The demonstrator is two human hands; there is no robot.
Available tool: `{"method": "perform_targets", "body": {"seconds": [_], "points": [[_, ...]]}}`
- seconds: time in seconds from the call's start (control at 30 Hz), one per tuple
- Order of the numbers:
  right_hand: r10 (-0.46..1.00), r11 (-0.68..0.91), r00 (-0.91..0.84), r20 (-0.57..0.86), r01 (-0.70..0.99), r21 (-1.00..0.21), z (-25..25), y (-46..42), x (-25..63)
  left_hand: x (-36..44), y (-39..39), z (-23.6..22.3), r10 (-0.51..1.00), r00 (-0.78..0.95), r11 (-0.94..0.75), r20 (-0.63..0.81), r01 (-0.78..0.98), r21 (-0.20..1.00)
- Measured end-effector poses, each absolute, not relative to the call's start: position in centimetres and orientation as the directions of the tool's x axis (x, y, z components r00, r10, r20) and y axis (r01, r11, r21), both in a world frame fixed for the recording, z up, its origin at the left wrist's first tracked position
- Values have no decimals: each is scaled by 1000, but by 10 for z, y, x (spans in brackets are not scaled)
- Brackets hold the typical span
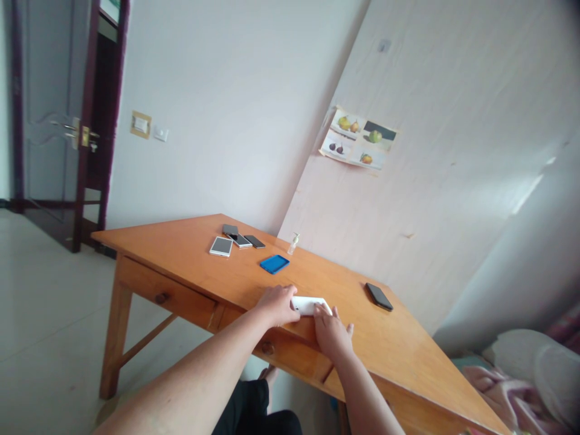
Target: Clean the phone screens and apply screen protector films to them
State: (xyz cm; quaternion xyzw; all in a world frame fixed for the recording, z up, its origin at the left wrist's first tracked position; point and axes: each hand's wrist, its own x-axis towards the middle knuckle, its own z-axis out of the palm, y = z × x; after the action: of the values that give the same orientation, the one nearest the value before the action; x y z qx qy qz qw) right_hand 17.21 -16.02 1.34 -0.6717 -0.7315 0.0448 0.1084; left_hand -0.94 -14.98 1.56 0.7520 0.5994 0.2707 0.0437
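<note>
A white smartphone (309,306) lies at the front edge of the wooden table, its pale back facing up. My left hand (277,305) grips the phone's left end, fingers along the far side and thumb near the close side. On the right end rests my right hand (333,331), its fingertips pressing the phone and its outer fingers slightly spread. Just beyond the hands is a blue phone case (274,263), open side up. A small clear pump bottle (293,243) stands behind the case.
Farther left on the table (181,254) are a white tablet-like device (222,246) and several phones, some overlapping (240,240). A black phone (379,296) lies at the right. Drawers with round knobs (267,348) run along the table's front. Bedding (507,393) is at the lower right.
</note>
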Motion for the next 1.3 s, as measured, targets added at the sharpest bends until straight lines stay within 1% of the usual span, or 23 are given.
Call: {"method": "perform_targets", "body": {"seconds": [0.1, 0.13, 0.17, 0.2, 0.3, 0.33, 0.37, 0.4, 0.43, 0.53, 0.6, 0.67, 0.8, 0.83, 0.87, 0.9, 1.03, 1.07, 1.13, 1.23, 1.3], "points": [[956, 288, -272, 107, 938, -193, 12, -172, 156, -10, -150, 16, 921, 135, -281, 364, 879, 385], [948, 317, -303, 101, 930, -187, 13, -173, 155, -10, -150, 16, 921, 134, -281, 366, 880, 383], [949, 314, -302, 94, 932, -181, 14, -171, 157, -10, -150, 15, 921, 135, -280, 366, 881, 380], [960, 278, -267, 85, 945, -174, 15, -168, 161, -9, -150, 15, 921, 136, -279, 365, 883, 378], [996, 73, -65, 59, 986, -151, 20, -153, 179, -9, -150, 15, 922, 138, -278, 360, 886, 372], [999, 24, -16, 51, 989, -146, 20, -149, 182, -9, -150, 15, 922, 139, -279, 361, 886, 371], [999, 7, -1, 44, 990, -143, 21, -147, 183, -8, -149, 14, 922, 140, -279, 361, 886, 371], [999, 25, -20, 40, 989, -142, 20, -147, 181, -8, -149, 14, 922, 139, -279, 361, 886, 371], [997, 79, -75, 37, 986, -146, 20, -149, 177, -9, -149, 13, 922, 139, -279, 362, 886, 371], [951, 309, -304, 56, 933, -182, 17, -158, 159, -9, -148, 12, 921, 136, -278, 366, 886, 371], [919, 394, -387, 74, 899, -190, 16, -160, 154, -10, -148, 11, 920, 136, -279, 368, 886, 371], [936, 351, -343, 74, 921, -167, 16, -154, 160, -10, -148, 12, 919, 140, -282, 368, 886, 367], [996, 77, -70, 58, 989, -130, 19, -133, 180, -9, -148, 13, 917, 150, -291, 368, 884, 366], [998, 49, -42, 53, 990, -130, 19, -131, 182, -8, -148, 13, 918, 151, -293, 368, 883, 367], [998, 55, -49, 49, 989, -136, 19, -130, 180, -8, -147, 13, 918, 151, -293, 367, 882, 369], [995, 97, -91, 45, 984, -146, 19, -132, 176, -9, -147, 12, 918, 149, -291, 367, 882, 371], [917, 397, -397, 45, 894, -207, 18, -144, 150, -10, -145, 9, 923, 137, -279, 359, 882, 381], [901, 431, -432, 43, 877, -214, 19, -146, 147, -10, -145, 8, 925, 136, -277, 355, 882, 382], [914, 402, -405, 29, 893, -203, 22, -145, 148, -11, -144, 7, 927, 138, -275, 348, 882, 383], [974, 224, -223, 23, 965, -132, 27, -135, 164, -11, -142, 7, 928, 143, -277, 343, 881, 382], [989, 148, -145, 38, 984, -101, 29, -130, 172, -10, -141, 6, 928, 148, -282, 342, 879, 384]]}}
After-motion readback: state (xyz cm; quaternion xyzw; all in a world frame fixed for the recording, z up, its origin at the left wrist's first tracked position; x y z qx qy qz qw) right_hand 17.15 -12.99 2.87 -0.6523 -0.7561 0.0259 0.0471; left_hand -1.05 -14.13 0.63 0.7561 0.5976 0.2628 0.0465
